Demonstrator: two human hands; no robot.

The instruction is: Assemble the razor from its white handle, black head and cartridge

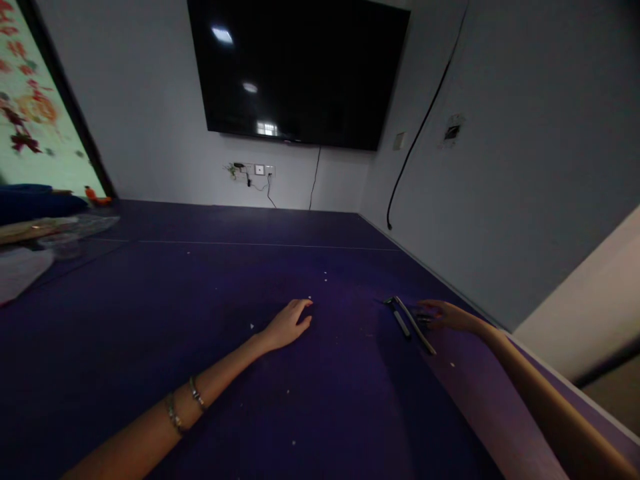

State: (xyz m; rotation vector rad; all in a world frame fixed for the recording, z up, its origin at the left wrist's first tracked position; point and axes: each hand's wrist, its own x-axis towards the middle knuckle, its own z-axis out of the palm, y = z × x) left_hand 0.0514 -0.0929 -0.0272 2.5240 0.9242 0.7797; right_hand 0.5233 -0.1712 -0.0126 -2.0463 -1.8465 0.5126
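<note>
My left hand [287,325] rests on the purple tabletop [320,393], thumb and fingers apart, holding nothing. At the right, the fingers of my right hand [444,315] are curled about a small dark, shiny object [424,319]; its kind is too unclear to name. Just left of that hand lies a slim tool [401,323] with a grey and black handle and a dark head at its far end. Beside it, a long, slightly bent metallic strip [419,331] slants toward me, its far end close to the tool's head.
Small white scraps [293,443] dot the tabletop. Clear plastic [67,245] and dark blue cloth [35,200] lie at the far left. A black cable [420,130] hangs down the right wall. A television [300,73] is mounted above wall sockets [259,170].
</note>
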